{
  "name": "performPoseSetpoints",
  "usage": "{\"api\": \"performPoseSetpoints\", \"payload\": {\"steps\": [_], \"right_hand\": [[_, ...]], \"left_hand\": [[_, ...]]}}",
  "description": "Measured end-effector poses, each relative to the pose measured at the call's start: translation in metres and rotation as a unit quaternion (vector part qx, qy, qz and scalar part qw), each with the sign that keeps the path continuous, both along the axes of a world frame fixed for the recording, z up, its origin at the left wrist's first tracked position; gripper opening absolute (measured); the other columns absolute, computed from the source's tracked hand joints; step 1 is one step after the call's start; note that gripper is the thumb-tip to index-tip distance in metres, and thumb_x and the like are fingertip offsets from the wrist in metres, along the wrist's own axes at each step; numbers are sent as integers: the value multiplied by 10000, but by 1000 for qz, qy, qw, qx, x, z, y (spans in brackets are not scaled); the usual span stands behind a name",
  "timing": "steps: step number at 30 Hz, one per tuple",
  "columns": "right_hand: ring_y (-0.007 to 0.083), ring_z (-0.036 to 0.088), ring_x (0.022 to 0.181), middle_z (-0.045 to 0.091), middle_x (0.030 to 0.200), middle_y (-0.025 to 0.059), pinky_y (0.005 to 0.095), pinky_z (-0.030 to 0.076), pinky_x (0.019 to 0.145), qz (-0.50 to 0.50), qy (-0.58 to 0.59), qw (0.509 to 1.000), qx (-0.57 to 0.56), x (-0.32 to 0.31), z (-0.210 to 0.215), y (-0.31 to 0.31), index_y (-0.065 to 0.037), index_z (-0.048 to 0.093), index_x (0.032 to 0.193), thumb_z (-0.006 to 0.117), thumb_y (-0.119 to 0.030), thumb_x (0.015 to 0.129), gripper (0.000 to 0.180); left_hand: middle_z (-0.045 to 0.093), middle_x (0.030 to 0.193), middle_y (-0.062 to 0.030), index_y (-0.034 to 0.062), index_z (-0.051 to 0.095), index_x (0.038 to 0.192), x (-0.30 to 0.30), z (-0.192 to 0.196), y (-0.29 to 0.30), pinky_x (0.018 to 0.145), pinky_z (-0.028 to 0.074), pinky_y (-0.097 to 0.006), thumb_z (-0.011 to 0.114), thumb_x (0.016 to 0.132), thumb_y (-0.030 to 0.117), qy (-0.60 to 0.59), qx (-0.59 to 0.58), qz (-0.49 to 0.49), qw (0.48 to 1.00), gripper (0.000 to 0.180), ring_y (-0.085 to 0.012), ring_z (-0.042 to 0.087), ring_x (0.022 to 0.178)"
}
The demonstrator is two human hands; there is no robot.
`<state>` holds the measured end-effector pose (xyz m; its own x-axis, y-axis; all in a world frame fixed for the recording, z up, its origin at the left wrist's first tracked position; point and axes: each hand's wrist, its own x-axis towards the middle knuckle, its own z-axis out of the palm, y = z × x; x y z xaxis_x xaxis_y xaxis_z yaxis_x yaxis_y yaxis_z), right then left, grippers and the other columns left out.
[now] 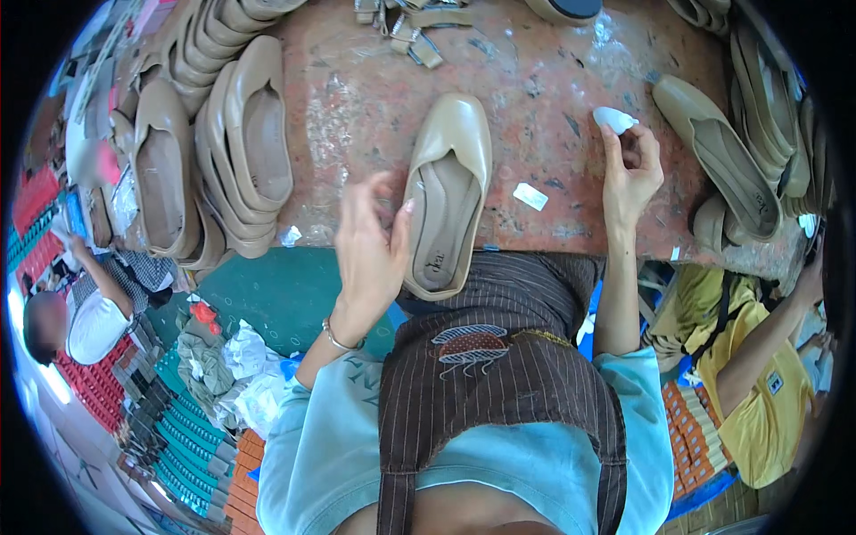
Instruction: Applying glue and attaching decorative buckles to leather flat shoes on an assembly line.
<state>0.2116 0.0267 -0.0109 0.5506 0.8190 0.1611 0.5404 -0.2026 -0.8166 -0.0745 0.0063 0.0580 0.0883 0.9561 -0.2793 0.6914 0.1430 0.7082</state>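
A tan slip-on shoe [456, 138] rests on the worn table [544, 156] in front of me, toe pointing away and heel at the near edge. Along its left side is my left hand [370, 245], thumb and fingers apart, the fingers slightly blurred. The thumb tip comes up to the shoe's rim; whether it touches cannot be made out. To the right, my right hand [635, 178] pinches a small white bulb-shaped bottle [613, 119] with a narrow tip, held above the tabletop. Between shoe and right hand lies a small white label-like piece [530, 196].
Rows of nested tan shoes [241, 152] line the table's left side. More stand on the right, with one single shoe [720, 160] nearest. Strap pieces [415, 27] lie at the far edge. A person in yellow [767, 392] sits at right, another person [94, 312] at left.
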Motion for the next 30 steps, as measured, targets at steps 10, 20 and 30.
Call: {"api": "performPoseSetpoints", "payload": {"steps": [10,20,30], "right_hand": [[143,638,744,671,885,104,254,496,603,257,97,961,28,-48,28,-11,12,604,985,696,-16,786,221],[271,612,690,633,799,117,351,486,582,316,-33,948,-26,-63,41,3,-18,603,925,686,-102,799,173],[272,593,663,630,762,101,361,483,571,343,-126,930,-39,-66,47,15,-39,610,904,686,-115,783,161]], "left_hand": [[445,1344,-165,-37,405,1267,52,-22,9,1125,293,-389,504,878,-24,-626,-279,296,665,402,-279,412,1289],[635,941,-78,9,594,868,66,-58,25,887,476,-280,508,865,-75,-750,-232,307,538,120,-158,606,981],[611,1022,-92,-8,571,983,73,-57,24,906,465,-272,531,861,-88,-728,-195,295,587,151,-145,595,967]]}}
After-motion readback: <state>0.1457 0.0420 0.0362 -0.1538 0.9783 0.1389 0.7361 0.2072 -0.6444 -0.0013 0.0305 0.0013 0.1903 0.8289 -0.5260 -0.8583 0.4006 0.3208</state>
